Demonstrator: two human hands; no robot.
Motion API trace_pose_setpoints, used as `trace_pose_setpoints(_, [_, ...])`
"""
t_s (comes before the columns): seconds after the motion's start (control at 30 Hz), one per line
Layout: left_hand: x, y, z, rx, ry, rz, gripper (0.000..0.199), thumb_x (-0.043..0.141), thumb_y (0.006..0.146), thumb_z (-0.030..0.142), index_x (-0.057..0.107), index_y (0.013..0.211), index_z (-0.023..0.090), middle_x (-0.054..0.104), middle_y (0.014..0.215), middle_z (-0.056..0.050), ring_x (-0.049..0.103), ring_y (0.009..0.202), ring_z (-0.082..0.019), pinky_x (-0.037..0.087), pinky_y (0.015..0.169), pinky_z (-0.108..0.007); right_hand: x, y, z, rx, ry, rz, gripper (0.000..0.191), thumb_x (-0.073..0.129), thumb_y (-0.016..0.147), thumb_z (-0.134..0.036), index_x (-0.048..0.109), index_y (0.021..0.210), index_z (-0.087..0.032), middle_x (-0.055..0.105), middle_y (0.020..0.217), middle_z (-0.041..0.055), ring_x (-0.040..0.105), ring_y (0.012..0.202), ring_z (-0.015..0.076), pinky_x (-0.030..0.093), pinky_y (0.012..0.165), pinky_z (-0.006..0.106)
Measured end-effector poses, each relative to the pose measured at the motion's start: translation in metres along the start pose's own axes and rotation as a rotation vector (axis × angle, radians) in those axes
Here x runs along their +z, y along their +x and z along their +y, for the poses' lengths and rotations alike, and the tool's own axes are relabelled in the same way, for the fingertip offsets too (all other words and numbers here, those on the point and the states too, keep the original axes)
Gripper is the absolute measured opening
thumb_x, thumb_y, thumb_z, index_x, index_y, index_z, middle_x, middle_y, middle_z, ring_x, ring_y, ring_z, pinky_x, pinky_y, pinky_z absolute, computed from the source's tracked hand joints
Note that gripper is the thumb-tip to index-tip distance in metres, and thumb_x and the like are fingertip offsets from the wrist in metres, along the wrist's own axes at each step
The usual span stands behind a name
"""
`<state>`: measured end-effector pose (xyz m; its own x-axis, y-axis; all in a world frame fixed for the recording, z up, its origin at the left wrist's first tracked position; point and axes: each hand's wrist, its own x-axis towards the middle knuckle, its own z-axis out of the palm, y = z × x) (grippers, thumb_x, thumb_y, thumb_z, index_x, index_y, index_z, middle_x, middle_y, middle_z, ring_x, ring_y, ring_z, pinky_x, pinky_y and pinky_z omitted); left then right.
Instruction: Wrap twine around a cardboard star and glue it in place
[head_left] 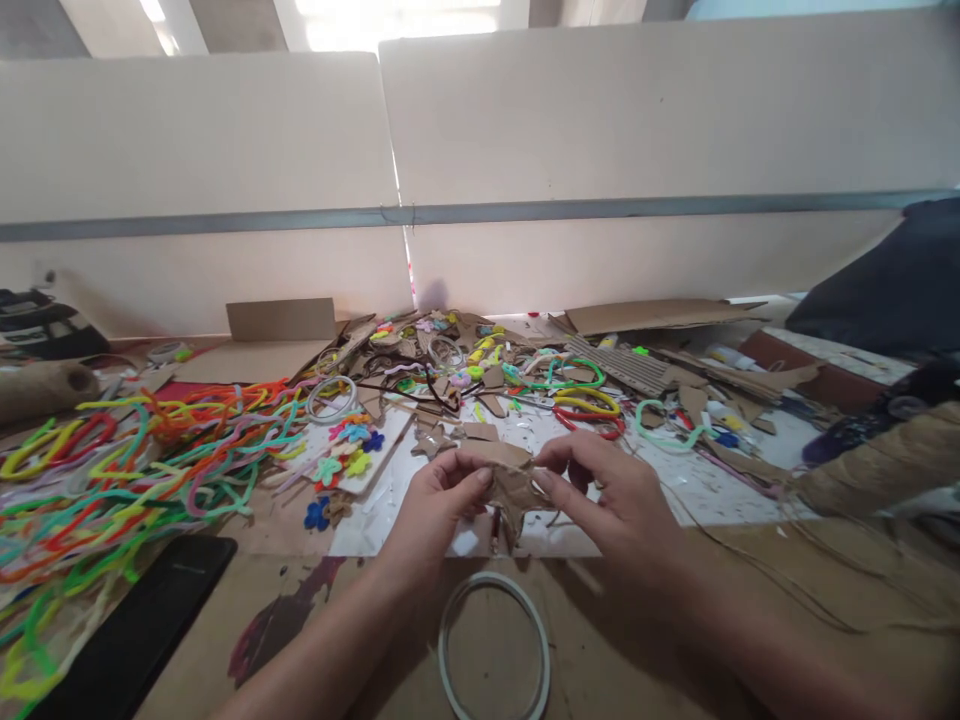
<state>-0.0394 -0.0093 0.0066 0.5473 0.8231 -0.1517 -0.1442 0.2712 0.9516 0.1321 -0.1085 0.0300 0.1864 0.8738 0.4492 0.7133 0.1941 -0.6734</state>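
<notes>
Cardboard piece [513,488] in both hands, mid-scene: pinching its left edge between thumb and fingers of the left hand [429,508], and gripping its right side likewise with the right hand [619,492]. Holding it up, seemingly, over the near part of a white sheet [364,538], just beyond a pale ring [444,640] on the brown surface [585,680].

Risking a tear or crease at the narrow points, judging by the ragged edges; probably from pulling the hands apart or pressing too hard. Risking a drop too, perhaps onto the ring, from pinching so little of the edge. Possibly snagging loose twine [851,631] on the right, from sweeping the right arm outward. Perhaps dragging pipe cleaners [225,425] on the left, from swinging the left arm wide. Potentially losing the piece among similar cardboard scraps [619,370] on the far side, from laying it there.
</notes>
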Motion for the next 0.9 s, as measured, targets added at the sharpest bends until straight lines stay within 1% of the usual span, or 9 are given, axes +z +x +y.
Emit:
trace_pose_setpoints(0.1, [0.000,0.000,0.000,-0.001,-0.002,-0.002,0.025,0.082,0.070,0.032,0.070,0.084,0.015,0.068,0.079,-0.003,0.055,0.065,-0.011,0.041,0.060,-0.023,0.003,0.005,0.006,0.171,0.146,-0.018,0.017,0.061,0.091,-0.037,0.066,0.092,-0.021,0.064,0.076,0.0007,0.055,0.065,0.0154,0.041,0.057,0.028])
trace_pose_setpoints(0.17, [0.000,0.000,0.000,-0.001,-0.006,-0.004,0.025,0.082,0.070,0.032,0.069,0.084,0.015,0.067,0.077,-0.002,0.053,0.062,-0.010,0.041,0.059,-0.023,0.005,0.007,0.010,0.243,0.266,-0.035,0.021,0.063,0.089,-0.040,0.066,0.093,-0.020,0.065,0.079,0.0014,0.057,0.068,0.0158,0.043,0.058,0.027])
trace_pose_setpoints(0.3, [0.000,0.001,-0.001,0.015,0.013,-0.024,0.026,0.083,0.070,0.033,0.069,0.082,0.015,0.066,0.075,-0.002,0.054,0.062,-0.011,0.040,0.059,-0.023,0.007,0.009,0.015,0.326,0.404,-0.038,0.030,0.071,0.081,-0.045,0.068,0.094,-0.018,0.065,0.077,0.0013,0.056,0.066,0.0148,0.042,0.058,0.026])
trace_pose_setpoints(0.43, [0.000,0.001,-0.001,0.011,0.033,-0.040,0.027,0.084,0.069,0.035,0.071,0.081,0.015,0.066,0.074,-0.002,0.054,0.063,-0.011,0.041,0.060,-0.022,0.007,0.010,0.013,0.390,0.453,-0.106,0.032,0.075,0.075,-0.047,0.069,0.083,-0.017,0.065,0.072,0.0015,0.053,0.060,0.0135,0.041,0.053,0.026])
trace_pose_setpoints(0.53, [0.001,0.000,-0.001,-0.030,0.010,-0.076,0.030,0.084,0.071,0.039,0.073,0.084,0.014,0.068,0.077,-0.004,0.056,0.063,-0.011,0.041,0.060,-0.022,0.007,0.010,0.011,0.432,0.499,-0.073,0.035,0.078,0.072,-0.050,0.067,0.077,-0.017,0.064,0.069,0.0010,0.054,0.059,0.0132,0.042,0.052,0.025])
trace_pose_setpoints(0.63, [0.003,0.000,-0.001,-0.085,-0.010,-0.127,0.035,0.084,0.071,0.043,0.075,0.088,0.013,0.070,0.078,-0.005,0.056,0.061,-0.011,0.041,0.059,-0.022,0.008,0.010,0.012,0.447,0.533,-0.032,0.038,0.080,0.069,-0.052,0.067,0.075,-0.017,0.064,0.067,0.0007,0.053,0.058,0.0127,0.043,0.052,0.025])
trace_pose_setpoints(0.7, [0.003,-0.001,-0.002,-0.102,-0.008,-0.138,0.035,0.085,0.070,0.042,0.076,0.087,0.013,0.069,0.076,-0.005,0.056,0.060,-0.011,0.040,0.058,-0.022,0.009,0.011,0.014,0.446,0.545,-0.034,0.039,0.081,0.068,-0.053,0.067,0.076,-0.017,0.064,0.067,0.0007,0.053,0.057,0.0129,0.043,0.052,0.025])
trace_pose_setpoints(0.83, [0.002,0.000,-0.001,-0.060,0.003,-0.096,0.031,0.084,0.069,0.039,0.076,0.084,0.014,0.069,0.074,-0.004,0.055,0.059,-0.011,0.041,0.060,-0.023,0.010,0.009,0.018,0.399,0.481,-0.067,0.035,0.078,0.073,-0.052,0.068,0.080,-0.018,0.065,0.070,0.0014,0.054,0.059,0.0144,0.043,0.054,0.027])
trace_pose_setpoints(0.9, [0.001,0.000,0.000,-0.043,0.017,-0.081,0.029,0.083,0.069,0.038,0.075,0.082,0.013,0.068,0.072,-0.004,0.054,0.059,-0.011,0.040,0.060,-0.023,0.009,0.008,0.017,0.324,0.401,-0.056,0.031,0.074,0.079,-0.049,0.071,0.087,-0.019,0.068,0.078,0.0027,0.058,0.067,0.0167,0.045,0.060,0.029])
